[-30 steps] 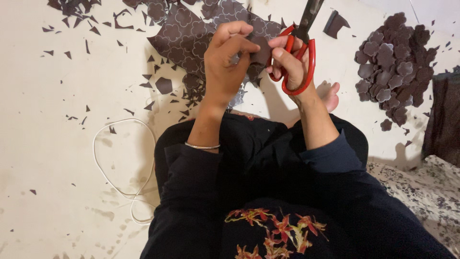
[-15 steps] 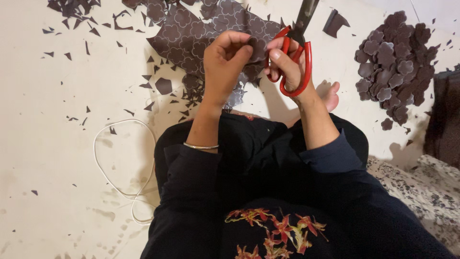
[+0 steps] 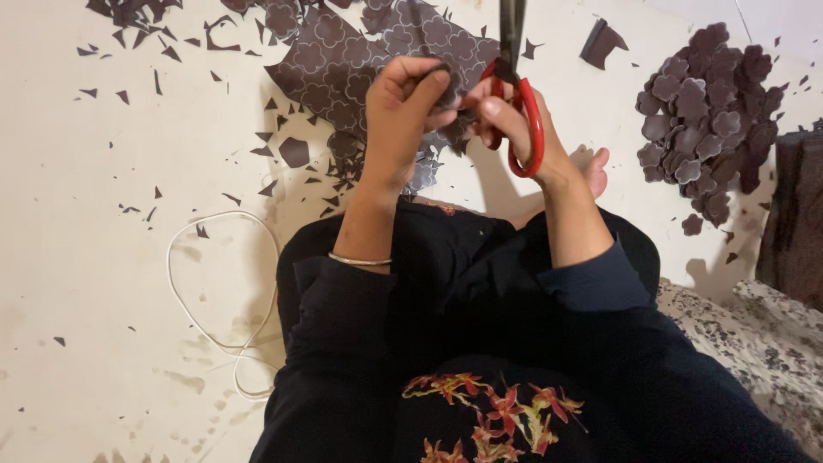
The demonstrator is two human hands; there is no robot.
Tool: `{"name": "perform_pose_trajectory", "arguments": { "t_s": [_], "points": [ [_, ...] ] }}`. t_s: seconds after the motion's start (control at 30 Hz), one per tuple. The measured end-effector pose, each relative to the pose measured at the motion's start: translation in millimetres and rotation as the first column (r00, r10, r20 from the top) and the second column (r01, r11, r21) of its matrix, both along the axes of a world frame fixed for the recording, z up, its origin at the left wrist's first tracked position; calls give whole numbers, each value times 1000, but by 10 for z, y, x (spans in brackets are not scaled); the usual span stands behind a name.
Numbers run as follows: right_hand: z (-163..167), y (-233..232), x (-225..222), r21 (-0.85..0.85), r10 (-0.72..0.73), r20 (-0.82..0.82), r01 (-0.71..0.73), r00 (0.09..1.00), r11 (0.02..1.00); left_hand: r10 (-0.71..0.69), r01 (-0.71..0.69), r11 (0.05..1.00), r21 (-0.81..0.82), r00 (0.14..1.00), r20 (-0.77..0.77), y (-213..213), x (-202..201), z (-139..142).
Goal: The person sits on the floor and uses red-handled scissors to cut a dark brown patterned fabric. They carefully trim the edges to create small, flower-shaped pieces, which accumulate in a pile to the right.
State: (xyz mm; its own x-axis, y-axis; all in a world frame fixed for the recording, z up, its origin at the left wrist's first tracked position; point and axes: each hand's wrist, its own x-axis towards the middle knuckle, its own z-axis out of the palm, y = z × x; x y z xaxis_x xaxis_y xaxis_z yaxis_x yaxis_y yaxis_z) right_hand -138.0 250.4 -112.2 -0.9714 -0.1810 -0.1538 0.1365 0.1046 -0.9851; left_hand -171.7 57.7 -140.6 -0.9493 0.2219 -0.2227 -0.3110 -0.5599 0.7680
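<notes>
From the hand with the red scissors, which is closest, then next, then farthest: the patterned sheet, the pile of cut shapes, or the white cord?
Measured from the right hand in the head view:
1. Patterned sheet: right at the fingers, just beyond them.
2. Pile of cut shapes: off to the right.
3. White cord: far left, on the floor.

The blades of the scissors [image 3: 514, 94] run out past the top edge, so their tips cannot be seen. What the left hand [image 3: 401, 111] pinches is almost wholly covered by its fingers. The patterned sheet [image 3: 343, 60] is cut off at the top and partly hidden behind both hands. At the right edge a dark cloth [image 3: 793, 223] is cropped. The white cord [image 3: 184, 291] disappears under the dark sleeve [image 3: 334, 343].
</notes>
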Motion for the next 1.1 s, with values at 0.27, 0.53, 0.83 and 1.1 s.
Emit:
{"name": "perform_pose_trajectory", "arguments": {
  "t_s": [0.27, 0.53, 0.83, 1.1],
  "points": [
    [15, 27, 30, 153, 200, 93, -212, 975, 965, 143, -142, 989, 27, 988, -52, -9, -45, -2],
    [67, -25, 56, 255, 264, 108, -284, 958, 924, 179, -176, 984, 34, 979, -98, -11, -21, 21],
    [82, -25, 46, 155, 305, 121, -321, 945, 934, 186, -185, 983, 15, 974, -129, -20, -24, 53],
    [41, -7, 48, 166, 301, 97, -313, 949, 935, 184, -184, 983, 16, 973, -141, -30, -18, 64]
  ]
}}
